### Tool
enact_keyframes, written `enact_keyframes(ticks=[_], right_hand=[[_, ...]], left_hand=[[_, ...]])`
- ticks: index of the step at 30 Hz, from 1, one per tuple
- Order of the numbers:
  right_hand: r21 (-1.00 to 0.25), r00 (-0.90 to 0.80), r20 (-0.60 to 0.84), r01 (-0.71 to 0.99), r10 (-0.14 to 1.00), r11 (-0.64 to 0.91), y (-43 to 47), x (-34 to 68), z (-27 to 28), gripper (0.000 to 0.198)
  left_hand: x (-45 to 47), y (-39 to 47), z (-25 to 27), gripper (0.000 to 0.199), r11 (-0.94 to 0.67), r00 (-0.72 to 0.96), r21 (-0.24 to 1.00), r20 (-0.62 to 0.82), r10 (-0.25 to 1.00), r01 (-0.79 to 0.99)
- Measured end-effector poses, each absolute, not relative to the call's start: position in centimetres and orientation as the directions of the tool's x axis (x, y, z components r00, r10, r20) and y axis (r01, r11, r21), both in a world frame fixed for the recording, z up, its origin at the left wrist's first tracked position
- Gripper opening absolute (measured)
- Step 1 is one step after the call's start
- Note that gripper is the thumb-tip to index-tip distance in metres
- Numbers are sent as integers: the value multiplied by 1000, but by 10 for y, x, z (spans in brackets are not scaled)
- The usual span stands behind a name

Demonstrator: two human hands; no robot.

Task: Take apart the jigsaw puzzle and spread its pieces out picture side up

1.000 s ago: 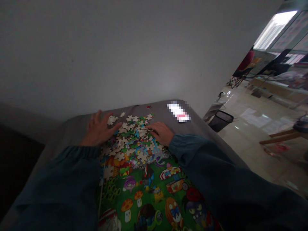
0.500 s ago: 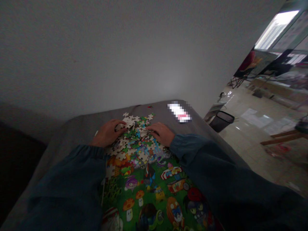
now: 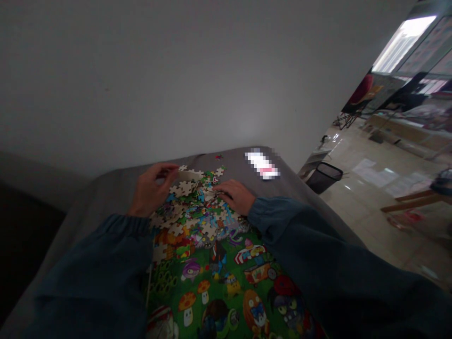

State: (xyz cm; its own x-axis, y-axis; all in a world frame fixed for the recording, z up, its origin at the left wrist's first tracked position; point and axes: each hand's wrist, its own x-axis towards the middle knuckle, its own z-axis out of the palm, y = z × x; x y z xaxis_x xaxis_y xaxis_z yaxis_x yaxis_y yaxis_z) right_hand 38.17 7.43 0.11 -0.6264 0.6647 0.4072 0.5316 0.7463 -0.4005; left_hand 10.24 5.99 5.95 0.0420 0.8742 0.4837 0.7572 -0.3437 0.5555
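Observation:
A heap of loose jigsaw pieces (image 3: 183, 190), some pale side up and some printed, covers the far part of a jigsaw picture (image 3: 221, 278). Cartoon plants and figures on green fill its joined near part. At the heap's left edge, my left hand (image 3: 150, 188) is raised with thumb and fingers curled together; what they hold, if anything, is too dim to make out. A pale flat strip (image 3: 189, 175) shows beside those fingertips. Over the heap's right side, my right hand (image 3: 238, 195) pinches a pale puzzle piece (image 3: 211, 192) among the others.
Grey cloth (image 3: 116, 186) covers the table, which stands against a pale wall (image 3: 176, 84). A lit phone (image 3: 262, 165) lies at the back right, and a stray piece (image 3: 219, 157) near the back edge. A dark mesh bin (image 3: 323, 178) stands beyond the right edge.
My left hand has lifted and shifted left, away from the middle of the heap, uncovering pieces and the pale strip. My right hand stays nearly where it was.

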Motion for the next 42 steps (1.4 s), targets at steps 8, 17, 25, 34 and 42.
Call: enact_keyframes(ticks=[8,17,25,34,42], right_hand=[[-401,-633,405,525,660,750,75,383,1,29],[-395,-639,411,518,650,759,75,383,1,29],[-397,-635,415,518,651,758,75,382,1,29],[-396,-641,407,519,651,758,75,383,1,28],[-392,-639,408,522,652,757,74,382,1,28]], left_hand=[[105,68,22,55,-440,369,402,244,897,803],[108,68,38,53,-423,333,360,287,898,831],[107,58,55,58,-274,142,368,347,927,889],[112,54,56,58,-408,243,400,402,883,821],[103,67,37,47,-512,415,353,318,853,783]])
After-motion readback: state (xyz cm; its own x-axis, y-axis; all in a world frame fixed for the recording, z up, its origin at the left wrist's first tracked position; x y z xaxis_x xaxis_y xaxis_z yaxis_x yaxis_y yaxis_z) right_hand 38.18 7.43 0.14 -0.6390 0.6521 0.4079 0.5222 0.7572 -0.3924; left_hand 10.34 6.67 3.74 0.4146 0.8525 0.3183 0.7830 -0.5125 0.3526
